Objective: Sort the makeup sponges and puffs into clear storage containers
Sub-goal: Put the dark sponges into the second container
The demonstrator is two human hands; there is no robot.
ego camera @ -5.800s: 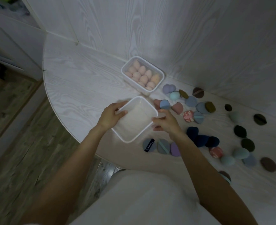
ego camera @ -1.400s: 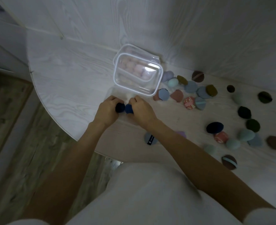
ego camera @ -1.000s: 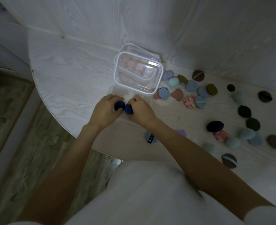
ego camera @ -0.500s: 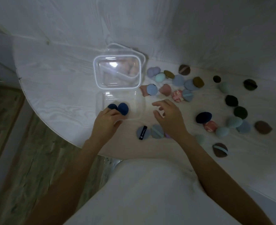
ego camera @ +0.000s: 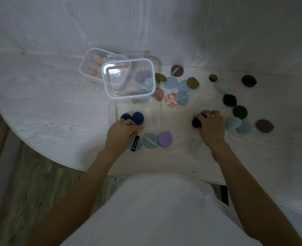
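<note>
Table: about twenty puffs loose, 12 to 3 o'clock; unsorted. Far container, 11 o'clock: pink sponges stowed. Near container: two navy sponges in. Left hand rests on them, apparently relaxed. Right hand, 3 o'clock, closed around a dark sponge.

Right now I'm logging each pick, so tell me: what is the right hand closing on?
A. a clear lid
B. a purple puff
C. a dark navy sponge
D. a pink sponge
C: the right hand curls over a dark navy sponge lying on the table.
</note>
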